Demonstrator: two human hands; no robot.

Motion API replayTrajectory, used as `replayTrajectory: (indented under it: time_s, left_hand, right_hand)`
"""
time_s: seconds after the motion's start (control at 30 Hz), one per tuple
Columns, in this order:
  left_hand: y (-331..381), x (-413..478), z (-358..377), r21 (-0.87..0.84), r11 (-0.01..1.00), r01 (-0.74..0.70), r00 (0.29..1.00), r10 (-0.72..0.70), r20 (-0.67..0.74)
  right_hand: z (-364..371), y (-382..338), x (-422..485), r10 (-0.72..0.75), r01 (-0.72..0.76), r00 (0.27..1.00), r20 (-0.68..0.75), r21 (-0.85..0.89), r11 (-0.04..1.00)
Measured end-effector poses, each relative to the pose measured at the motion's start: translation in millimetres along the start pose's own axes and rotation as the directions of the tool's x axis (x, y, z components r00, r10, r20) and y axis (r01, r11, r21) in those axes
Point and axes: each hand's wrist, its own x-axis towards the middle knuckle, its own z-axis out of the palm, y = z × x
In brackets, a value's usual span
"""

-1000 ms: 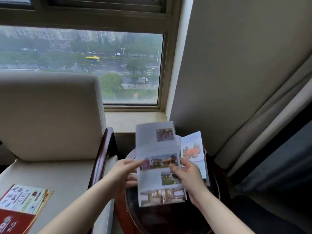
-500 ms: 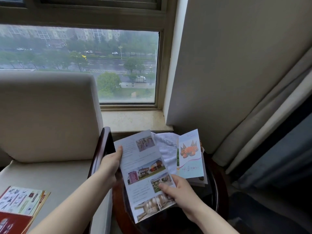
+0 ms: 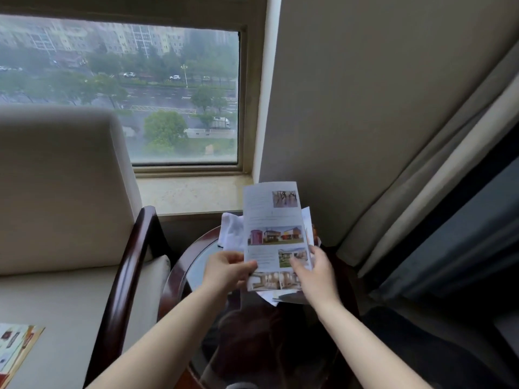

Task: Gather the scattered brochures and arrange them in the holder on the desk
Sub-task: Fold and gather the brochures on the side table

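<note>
A white brochure with house photos (image 3: 273,228) stands upright above the small round table (image 3: 179,272). My left hand (image 3: 229,269) pinches its lower left edge. My right hand (image 3: 316,272) grips its lower right side together with more brochures stacked behind it (image 3: 307,220), of which only the edges show. Another brochure with red and orange print (image 3: 15,346) lies on the armchair seat at the far left. No holder is in view.
A cream armchair (image 3: 64,192) with a dark wooden armrest (image 3: 132,265) stands left of the table. A white cloth (image 3: 233,231) lies on the table behind the brochures. The windowsill (image 3: 191,193), a wall and curtains (image 3: 421,192) close the back and right.
The house brochure went from tilted left beside the fox brochure to upright over it, covering it. My left hand shifted from its upper left edge to its lower left edge.
</note>
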Motion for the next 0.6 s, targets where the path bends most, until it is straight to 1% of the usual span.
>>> replayTrajectory:
  time_s: [0.07, 0.17, 0.23, 0.27, 0.33, 0.37, 0.43, 0.47, 0.53, 0.57, 0.6]
  left_hand:
    - [3, 16, 25, 0.009, 1.0, -0.025, 1.0, 0.025, -0.019]
    - [-5, 46, 56, 0.145, 0.98, -0.136, 0.987, 0.147, -0.068]
    - [-21, 68, 72, 0.284, 0.932, -0.224, 0.969, 0.245, -0.04]
    - [-33, 78, 77, 0.38, 0.887, -0.262, 0.957, 0.29, -0.017]
    - [-61, 96, 85, 0.58, 0.758, -0.297, 0.943, 0.328, 0.054]
    - [-73, 102, 87, 0.67, 0.68, -0.297, 0.943, 0.317, 0.096]
    - [-96, 112, 91, 0.832, 0.471, -0.292, 0.942, 0.292, 0.166]
    - [-104, 116, 92, 0.889, 0.352, -0.293, 0.937, 0.291, 0.194]
    - [-111, 122, 95, 0.948, 0.146, -0.281, 0.924, 0.307, 0.227]
    - [-111, 124, 97, 0.961, 0.064, -0.27, 0.92, 0.311, 0.238]
    - [-110, 126, 97, 0.965, 0.004, -0.264, 0.918, 0.308, 0.25]
  right_hand:
    - [-15, 6, 20, -0.021, 0.012, 0.997, -0.071, -0.132, 0.991]
    - [-29, 24, 47, -0.022, -0.011, 0.996, -0.092, -0.34, 0.94]
    - [-34, 44, 64, -0.02, -0.01, 0.998, -0.052, -0.524, 0.852]
    - [-35, 55, 71, -0.005, -0.006, 1.0, -0.015, -0.607, 0.795]
    - [-36, 80, 82, 0.06, -0.006, 0.997, 0.047, -0.735, 0.678]
    - [-35, 92, 84, 0.097, 0.0, 0.992, 0.077, -0.782, 0.623]
    - [-34, 114, 84, 0.149, 0.038, 0.979, 0.139, -0.843, 0.536]
    - [-33, 122, 83, 0.154, 0.065, 0.974, 0.165, -0.859, 0.507]
    - [-32, 133, 84, 0.142, 0.115, 0.97, 0.198, -0.886, 0.45]
    - [-31, 135, 86, 0.135, 0.14, 0.968, 0.213, -0.898, 0.416]
    - [-31, 136, 88, 0.133, 0.165, 0.964, 0.232, -0.907, 0.387]
